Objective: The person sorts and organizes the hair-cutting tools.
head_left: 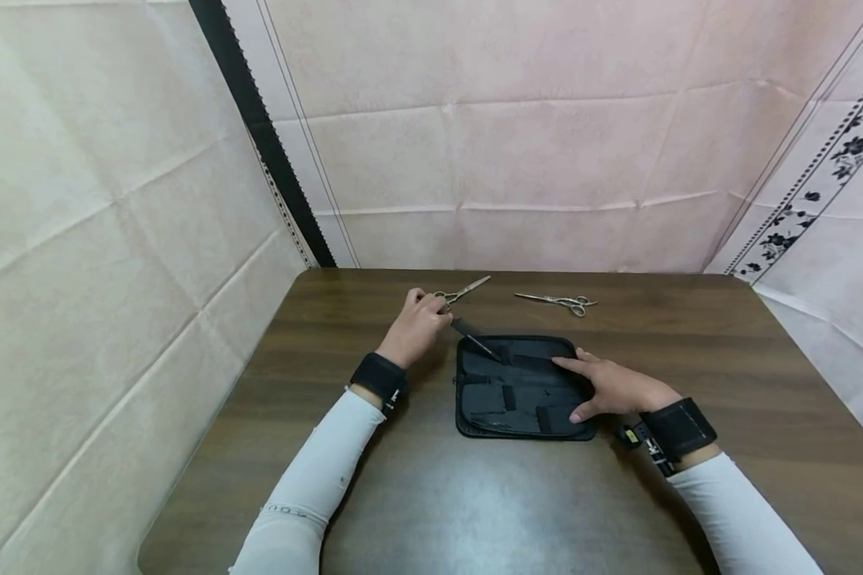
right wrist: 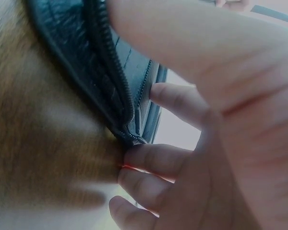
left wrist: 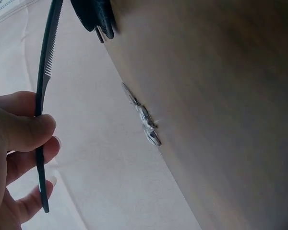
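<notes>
My left hand (head_left: 419,327) pinches the handle of a black comb (left wrist: 49,52) between thumb and fingers; its teeth show in the left wrist view. The comb slants down over the far left corner of an unzipped black zip case (head_left: 525,399), which lies flat with elastic loops inside. On the case's right edge rests my right hand (head_left: 618,387), thumb and forefinger spread over the rim. In the right wrist view, the other fingers sit beside the zipper (right wrist: 120,81). Just beyond my left hand lies a pair of scissors (head_left: 467,289), its handles partly hidden by the fingers.
A second pair of scissors (head_left: 557,301) lies behind the case, near the back edge of the wooden table (head_left: 417,495). Pale cloth (head_left: 546,160) hangs behind the table and along its left side. One pair of scissors appears in the left wrist view; which one, I cannot tell.
</notes>
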The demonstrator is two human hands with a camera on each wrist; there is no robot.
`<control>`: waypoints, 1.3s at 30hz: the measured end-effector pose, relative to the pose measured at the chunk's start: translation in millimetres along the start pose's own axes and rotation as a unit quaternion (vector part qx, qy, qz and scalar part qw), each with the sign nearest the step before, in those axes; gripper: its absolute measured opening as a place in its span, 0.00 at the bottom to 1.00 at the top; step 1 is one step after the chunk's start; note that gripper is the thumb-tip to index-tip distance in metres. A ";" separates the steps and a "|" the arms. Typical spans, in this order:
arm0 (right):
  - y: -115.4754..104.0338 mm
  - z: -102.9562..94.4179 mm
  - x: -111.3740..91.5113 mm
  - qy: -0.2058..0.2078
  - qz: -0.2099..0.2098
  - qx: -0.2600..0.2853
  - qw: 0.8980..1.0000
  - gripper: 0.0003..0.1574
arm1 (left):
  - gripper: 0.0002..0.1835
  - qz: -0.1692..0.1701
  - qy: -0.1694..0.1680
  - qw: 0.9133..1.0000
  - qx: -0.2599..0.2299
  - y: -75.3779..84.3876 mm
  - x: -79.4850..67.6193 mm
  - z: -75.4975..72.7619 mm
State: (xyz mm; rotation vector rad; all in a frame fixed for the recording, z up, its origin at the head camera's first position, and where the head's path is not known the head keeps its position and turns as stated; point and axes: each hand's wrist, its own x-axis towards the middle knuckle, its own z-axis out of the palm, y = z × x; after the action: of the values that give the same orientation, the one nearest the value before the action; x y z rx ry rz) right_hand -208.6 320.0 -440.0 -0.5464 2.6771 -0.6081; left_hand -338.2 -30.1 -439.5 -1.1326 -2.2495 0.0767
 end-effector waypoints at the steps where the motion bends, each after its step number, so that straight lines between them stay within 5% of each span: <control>1: -0.7 -0.9 -0.3 0.001 -0.001 0.001 1.000 0.62 | 0.08 0.002 0.001 1.000 0.003 -0.7 0.3 -0.1; 5: -2.4 -3.7 -0.4 0.002 -0.003 0.000 1.000 0.62 | 0.08 0.002 -0.016 1.000 0.015 -1.3 0.1 -3.9; 10: -3.1 -5.2 0.0 -0.003 0.000 -0.007 1.000 0.62 | 0.07 -0.014 -0.089 0.996 0.006 2.6 -2.3 -15.0; 15: -2.5 -5.5 0.4 -0.003 0.001 -0.009 1.000 0.62 | 0.07 -0.048 -0.148 0.985 -0.077 3.2 -3.7 -21.2; 22: -1.9 -4.3 -0.5 -0.006 0.002 -0.004 1.000 0.61 | 0.03 -0.083 -0.159 0.955 -0.237 -2.5 -7.5 -14.9; 31: -2.0 -7.0 -0.3 -0.005 0.003 0.000 1.000 0.61 | 0.05 -0.067 -0.107 0.976 -0.175 -10.4 7.8 -2.7; 39: -2.4 -2.7 -0.4 -0.006 0.006 0.003 1.000 0.61 | 0.04 -0.068 -0.147 0.947 -0.276 -24.8 15.3 9.4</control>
State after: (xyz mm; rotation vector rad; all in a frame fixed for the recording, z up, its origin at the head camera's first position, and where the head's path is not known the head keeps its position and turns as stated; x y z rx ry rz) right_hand -208.6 319.2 -436.5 -0.5294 2.6652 -0.6074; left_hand -367.7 -32.3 -431.9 -1.3055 -2.7044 -0.5032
